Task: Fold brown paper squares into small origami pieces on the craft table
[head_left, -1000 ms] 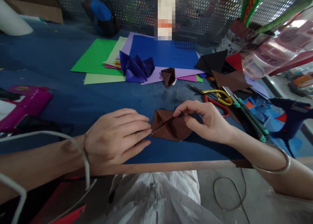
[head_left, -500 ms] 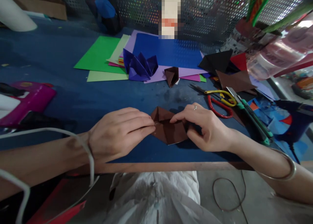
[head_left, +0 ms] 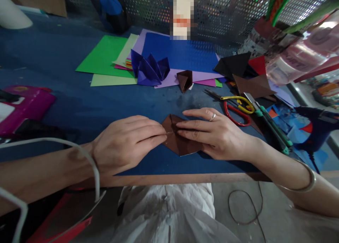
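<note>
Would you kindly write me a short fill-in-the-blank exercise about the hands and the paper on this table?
1. The left hand and the right hand both press on a folded piece of ____ paper.
2. The ring sits on a finger of the ____ hand.
3. The scissors have one yellow handle and one ____ handle.
Missing words: brown, right, red.

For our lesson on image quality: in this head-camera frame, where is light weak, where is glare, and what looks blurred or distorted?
Head view: dim light over the table, so the brown folded paper under the left hand and right hand shows little contrast; head view: glare on the clear plastic upper right; head view: a pixelated patch at top centre, forearms stretched toward the lower corners.
</note>
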`<state>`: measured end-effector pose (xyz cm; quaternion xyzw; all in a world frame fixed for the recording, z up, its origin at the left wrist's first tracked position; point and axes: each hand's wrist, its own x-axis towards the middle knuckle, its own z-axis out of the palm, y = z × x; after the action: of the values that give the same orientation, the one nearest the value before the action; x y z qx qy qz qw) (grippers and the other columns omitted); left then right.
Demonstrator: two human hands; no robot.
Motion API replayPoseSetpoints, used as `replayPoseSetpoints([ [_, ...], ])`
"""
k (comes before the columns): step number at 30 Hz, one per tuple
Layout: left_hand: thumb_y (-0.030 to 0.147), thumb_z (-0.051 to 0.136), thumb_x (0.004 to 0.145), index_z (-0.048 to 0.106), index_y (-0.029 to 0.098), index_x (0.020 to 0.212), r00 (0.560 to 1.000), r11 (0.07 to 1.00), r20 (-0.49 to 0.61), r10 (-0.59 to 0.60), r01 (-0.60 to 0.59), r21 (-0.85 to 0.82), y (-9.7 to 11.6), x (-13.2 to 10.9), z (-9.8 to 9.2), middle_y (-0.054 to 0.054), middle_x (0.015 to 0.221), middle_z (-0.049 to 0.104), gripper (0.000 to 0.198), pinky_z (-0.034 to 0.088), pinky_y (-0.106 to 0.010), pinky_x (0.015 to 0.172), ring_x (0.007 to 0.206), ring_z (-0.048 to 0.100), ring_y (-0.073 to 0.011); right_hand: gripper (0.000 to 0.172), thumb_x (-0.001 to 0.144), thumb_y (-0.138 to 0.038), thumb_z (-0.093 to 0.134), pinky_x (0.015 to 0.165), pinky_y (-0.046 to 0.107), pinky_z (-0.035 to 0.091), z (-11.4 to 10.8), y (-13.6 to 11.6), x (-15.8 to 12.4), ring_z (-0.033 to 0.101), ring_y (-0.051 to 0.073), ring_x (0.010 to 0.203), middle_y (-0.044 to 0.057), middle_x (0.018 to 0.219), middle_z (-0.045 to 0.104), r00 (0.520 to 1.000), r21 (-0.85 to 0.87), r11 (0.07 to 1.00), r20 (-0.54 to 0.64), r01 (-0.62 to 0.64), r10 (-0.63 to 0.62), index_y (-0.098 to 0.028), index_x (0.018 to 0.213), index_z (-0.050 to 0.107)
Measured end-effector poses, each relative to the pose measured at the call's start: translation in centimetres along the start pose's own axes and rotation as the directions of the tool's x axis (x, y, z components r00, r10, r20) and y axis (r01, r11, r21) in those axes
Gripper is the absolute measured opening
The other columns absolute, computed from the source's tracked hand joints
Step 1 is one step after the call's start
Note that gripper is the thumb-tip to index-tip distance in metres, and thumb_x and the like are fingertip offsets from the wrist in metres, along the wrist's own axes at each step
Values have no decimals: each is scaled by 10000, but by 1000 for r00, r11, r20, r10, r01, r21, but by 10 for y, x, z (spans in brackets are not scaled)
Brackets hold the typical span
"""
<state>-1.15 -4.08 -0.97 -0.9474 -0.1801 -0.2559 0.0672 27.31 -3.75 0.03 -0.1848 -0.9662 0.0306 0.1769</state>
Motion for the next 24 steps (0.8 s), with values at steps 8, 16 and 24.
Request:
replayPoseSetpoints([
  [8, 178, 500, 1046, 754, 187, 1040, 998, 996, 22, -62, 64, -63, 7, -2, 0, -12, 1036, 811, 254, 613, -309, 868, 918, 766, -170, 310, 928, -147, 530, 1016, 434, 559, -2, -8, 2, 652, 265, 1283, 138, 1258, 748, 999, 23, 999, 6, 39, -40, -105, 1166, 723],
  [16, 191, 537, 1027, 721, 145, 1134, 995, 984, 48, 91, -83, -156, 12, -7, 0, -48, 1135, 791, 218, 611, -343, 926, 1054, 740, -194, 330, 964, -271, 577, 1034, 423, 566, -4, -11, 1, 672, 270, 1253, 162, 1260, 742, 999, 72, 996, 8, 46, -47, -70, 1187, 714],
  [24, 189, 588, 1002, 712, 105, 1173, 995, 979, 31, 96, -88, -182, 10, -12, 2, -73, 1156, 787, 228, 588, -352, 1021, 1104, 735, -196, 255, 1027, -194, 516, 1005, 346, 612, -3, -15, -3, 745, 193, 1131, 110, 1199, 776, 985, -50, 984, -27, 168, -170, -104, 1081, 749],
])
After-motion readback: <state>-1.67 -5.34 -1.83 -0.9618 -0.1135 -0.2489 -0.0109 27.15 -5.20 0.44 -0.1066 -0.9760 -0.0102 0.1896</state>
